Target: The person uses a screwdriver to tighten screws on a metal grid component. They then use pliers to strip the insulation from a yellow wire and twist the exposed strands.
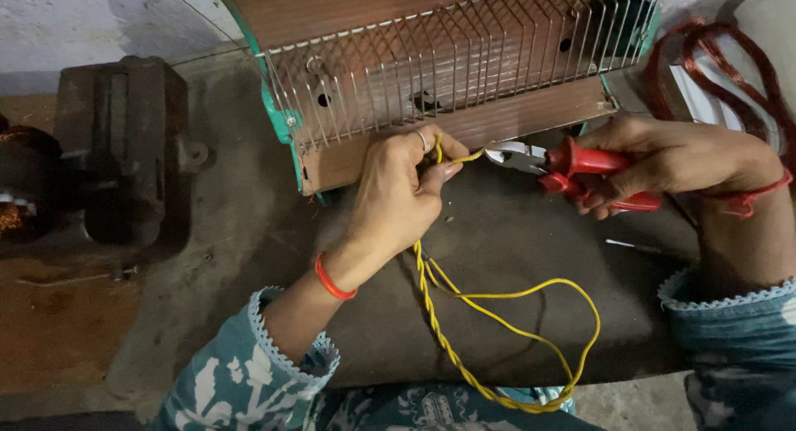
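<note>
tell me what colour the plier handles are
Red: the pliers' handles sit in the right hand, clearest in the head view.

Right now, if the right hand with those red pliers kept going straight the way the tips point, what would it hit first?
Probably the yellow wire: the right hand aims the pliers leftward at the wire end pinched in the left hand. The fingertips come just behind; depth is hard to judge.

A dark, worn workbench (514, 257) carries everything. On it stand a room heater (448, 66) and an iron vise (124, 149). A coil of copper wire (721, 66) lies at the right.
</note>
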